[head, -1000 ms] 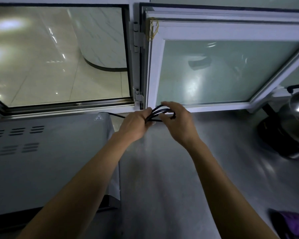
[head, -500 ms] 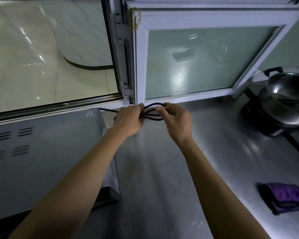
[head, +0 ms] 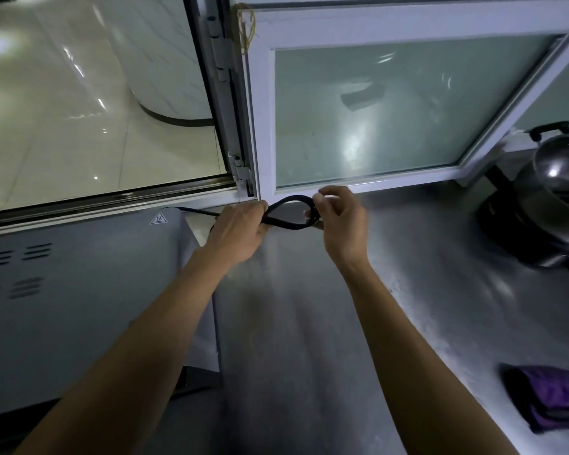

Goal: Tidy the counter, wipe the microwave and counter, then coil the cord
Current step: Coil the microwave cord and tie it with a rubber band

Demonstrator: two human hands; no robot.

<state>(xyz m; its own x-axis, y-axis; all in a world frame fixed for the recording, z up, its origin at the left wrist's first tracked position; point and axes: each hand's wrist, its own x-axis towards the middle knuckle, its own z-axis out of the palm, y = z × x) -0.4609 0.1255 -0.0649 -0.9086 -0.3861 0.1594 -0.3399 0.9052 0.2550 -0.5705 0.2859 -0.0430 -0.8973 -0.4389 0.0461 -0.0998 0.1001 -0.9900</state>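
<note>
Since a second ago, bundle drawn out from a tight bunch into one open loop of cord (head: 289, 213), held above the tabletop (head: 309, 323) beside the microwave (head: 79, 307). Left hand (head: 239, 233) fisted shut on the gathered end; right hand (head: 340, 220) pinching the loop's far end. Coiling apparently near done. Only container: pot (head: 559, 198), contents hidden.

The cord (head: 289, 214) perhaps vanishes behind the microwave (head: 79, 307).

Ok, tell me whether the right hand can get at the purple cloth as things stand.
Probably not yet: the right hand is busy holding the cord loop. The counter stretch toward the purple cloth looks bare.
</note>
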